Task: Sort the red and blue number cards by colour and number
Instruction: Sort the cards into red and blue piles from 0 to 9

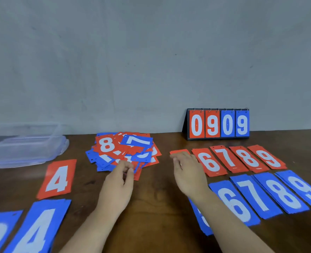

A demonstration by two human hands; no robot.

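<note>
The left hand (119, 178) is at the near edge of the mixed pile (123, 152) of red and blue cards. Its fingers and thumb are curled together and pinch at the cards there. The right hand (187, 172) lies with its fingers out flat on a red card (179, 152). I cannot read that card's number.

Just right of that card is a row of red piles: red 6 (211, 164), red 7 (227, 158), red 8 (247, 158) and red 9 (268, 157). Nearer to the person is a blue row: blue 6 (235, 203), blue 7 (256, 194), blue 8 (282, 190) and blue 9 (304, 189). One more blue card (202, 221) is partly hidden under the right arm.

On the left side lie the red 4 (57, 178) and, nearer, the blue 4 (36, 229).

All of it sits on a brown bench (160, 198). At the back right stands a scoreboard (218, 125) that shows 0909. At the back left is a clear plastic box (23, 148).
</note>
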